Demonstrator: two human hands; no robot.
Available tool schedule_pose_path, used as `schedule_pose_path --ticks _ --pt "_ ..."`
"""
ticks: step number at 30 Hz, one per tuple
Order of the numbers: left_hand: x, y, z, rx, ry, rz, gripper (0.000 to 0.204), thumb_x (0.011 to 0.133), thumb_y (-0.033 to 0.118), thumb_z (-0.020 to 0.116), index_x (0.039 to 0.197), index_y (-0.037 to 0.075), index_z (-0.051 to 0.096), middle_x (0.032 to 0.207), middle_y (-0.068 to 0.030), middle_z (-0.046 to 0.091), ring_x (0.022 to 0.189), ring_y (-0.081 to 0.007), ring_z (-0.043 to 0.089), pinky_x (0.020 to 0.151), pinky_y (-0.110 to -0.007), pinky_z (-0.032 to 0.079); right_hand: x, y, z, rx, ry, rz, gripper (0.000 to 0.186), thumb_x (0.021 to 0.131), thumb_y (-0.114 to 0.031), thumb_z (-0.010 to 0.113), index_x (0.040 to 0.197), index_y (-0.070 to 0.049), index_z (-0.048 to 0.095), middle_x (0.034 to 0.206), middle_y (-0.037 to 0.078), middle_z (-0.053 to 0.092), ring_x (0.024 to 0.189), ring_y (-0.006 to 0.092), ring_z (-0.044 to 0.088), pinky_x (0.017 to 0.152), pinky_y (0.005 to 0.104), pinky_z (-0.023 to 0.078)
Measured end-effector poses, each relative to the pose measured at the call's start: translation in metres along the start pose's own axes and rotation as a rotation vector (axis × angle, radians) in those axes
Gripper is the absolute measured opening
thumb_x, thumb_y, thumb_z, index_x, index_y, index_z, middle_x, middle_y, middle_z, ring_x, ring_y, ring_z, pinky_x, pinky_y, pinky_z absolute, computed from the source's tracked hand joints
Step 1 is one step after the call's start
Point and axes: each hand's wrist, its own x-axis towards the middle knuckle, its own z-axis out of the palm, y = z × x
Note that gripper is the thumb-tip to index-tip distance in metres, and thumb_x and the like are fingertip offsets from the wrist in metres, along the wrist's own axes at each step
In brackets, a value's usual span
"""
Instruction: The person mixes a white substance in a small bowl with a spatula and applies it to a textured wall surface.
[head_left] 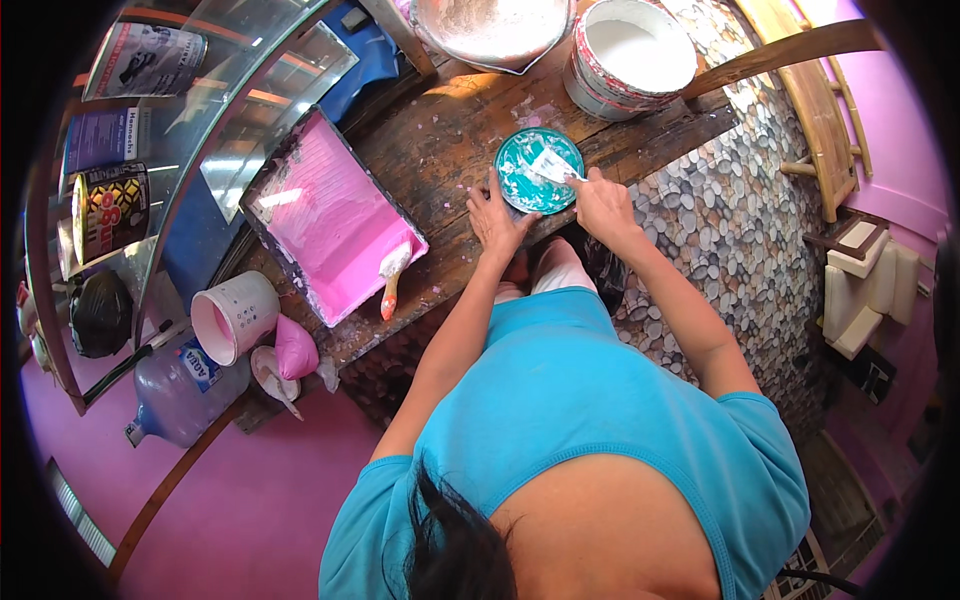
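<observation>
A round teal lid [541, 200], smeared with white paste, lies near the front edge of the wooden table. My left hand [495, 222] grips its near left rim, the forefinger up along the side and the thumb at the bottom edge. In my right hand [606, 209], the fingers are closed around the handle of a small putty knife [551, 166]. Its pale flat blade reaches over the lid and appears to touch the paste. Most of the handle is hidden in the fist.
A paint tray [335, 215] with pink paint stands left, a paste-covered brush [393, 275] on its corner. White-filled buckets, one a paint-streaked pail [620, 100], stand at the far side. A white tub [235, 315] and large water bottle [190, 395] sit at left, beside a glass case [215, 110].
</observation>
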Motion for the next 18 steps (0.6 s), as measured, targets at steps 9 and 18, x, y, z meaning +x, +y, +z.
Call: schedule_pose_path --ticks 9,18 --pt "-0.001 0.002 0.001 0.012 -0.013 -0.013 0.116 0.054 0.042 0.091 0.148 0.010 0.031 0.123 -0.0202 0.042 0.109 -0.0386 0.046 0.093 -0.048 0.042 0.013 -0.008 0.015 0.033 0.049 -0.048 0.033 0.084 -0.008 0.055 0.112 -0.013 0.071 0.093 0.021 0.061 0.075 0.0385 0.066 0.065 0.0467 0.054" --pt "-0.001 -0.002 0.000 -0.008 0.002 -0.025 0.115 0.053 0.041 0.091 0.148 0.011 0.033 0.124 -0.0197 0.042 0.110 -0.0388 0.047 0.093 -0.048 0.042 -0.007 -0.017 -0.007 0.067 0.045 -0.084 0.036 0.079 -0.010 0.067 0.114 -0.013 0.070 0.100 0.018 0.062 0.082 0.0343 0.068 0.069 0.0433 0.055"
